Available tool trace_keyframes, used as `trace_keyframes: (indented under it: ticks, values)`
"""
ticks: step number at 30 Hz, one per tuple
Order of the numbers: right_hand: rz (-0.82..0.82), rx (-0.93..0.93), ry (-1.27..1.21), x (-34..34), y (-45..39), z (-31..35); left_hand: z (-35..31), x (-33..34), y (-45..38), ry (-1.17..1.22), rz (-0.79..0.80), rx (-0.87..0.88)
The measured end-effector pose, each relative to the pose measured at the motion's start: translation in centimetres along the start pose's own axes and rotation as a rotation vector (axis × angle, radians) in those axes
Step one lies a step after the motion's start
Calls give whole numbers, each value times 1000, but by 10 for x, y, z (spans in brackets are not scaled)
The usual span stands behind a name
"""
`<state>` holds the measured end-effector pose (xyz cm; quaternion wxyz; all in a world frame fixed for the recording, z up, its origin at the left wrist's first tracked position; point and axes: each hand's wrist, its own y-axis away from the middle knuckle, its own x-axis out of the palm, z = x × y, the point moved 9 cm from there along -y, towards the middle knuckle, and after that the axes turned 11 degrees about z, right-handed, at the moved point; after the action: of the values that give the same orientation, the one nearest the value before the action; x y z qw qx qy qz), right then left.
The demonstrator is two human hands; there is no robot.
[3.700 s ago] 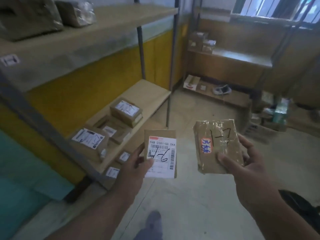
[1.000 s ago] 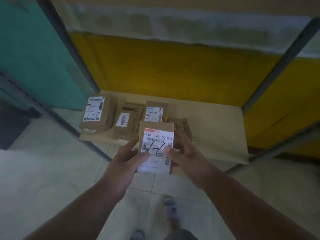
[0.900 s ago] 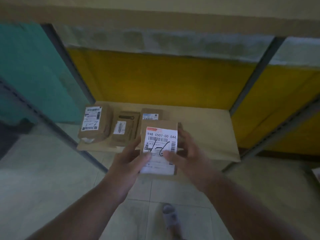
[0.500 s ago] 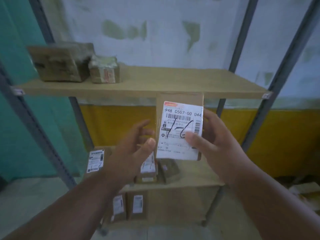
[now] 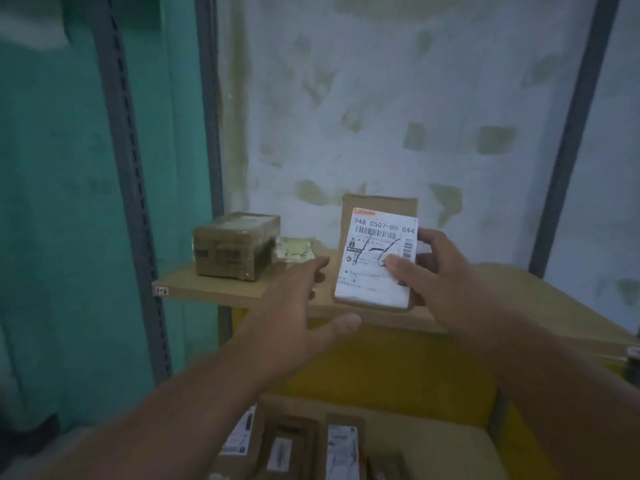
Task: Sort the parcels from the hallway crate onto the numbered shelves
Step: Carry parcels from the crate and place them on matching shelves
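Note:
My right hand grips a brown cardboard parcel with a white label marked "1-6", held upright over the front of the upper wooden shelf. The thumb lies across the label and the fingers curl round the parcel's right edge. My left hand hovers just left of the parcel with fingers spread and holds nothing. A small tag on the shelf's left front corner reads "1-6". A taped brown box and a small clear-wrapped packet stand on the shelf's left part.
Grey metal uprights frame the shelf on the left and right. Behind it is a patchy white wall, with teal wall to the left. Several labelled parcels lie on the lower shelf under my arms.
My view rose from the lower shelf to the upper one. My left hand let go of the parcel, which my right hand alone now holds over the upper shelf.

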<state>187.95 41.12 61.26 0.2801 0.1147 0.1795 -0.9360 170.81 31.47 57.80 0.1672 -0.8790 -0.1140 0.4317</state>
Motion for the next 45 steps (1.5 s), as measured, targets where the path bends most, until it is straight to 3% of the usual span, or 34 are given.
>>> trace_keyframes:
  ticks: [7, 12, 17, 21, 25, 29, 35, 45]
  values:
    - [221, 278, 24, 3, -115, -57, 28, -6, -55, -213, -87, -153]
    - [182, 329, 86, -3, -163, -88, 47, 6, -83, -326, -86, -238]
    - [97, 158, 647, -15, -180, -68, 55, 9, -95, -324, -120, -263]
    - [47, 15, 692, -11, -172, -48, 57, 4, -92, -260, -202, -241]
    - [-16, -301, 800, 13, -144, -8, 56, -1, -78, -208, -270, -206]
    - [10, -541, 731, 60, -107, 27, 69, -18, -44, -204, -291, -220]
    - [110, -740, 580, 166, -62, 75, 113, -84, 55, -366, -361, -331]
    - [433, -764, 243, 495, 6, 130, 218, -257, 347, -527, -527, -760]
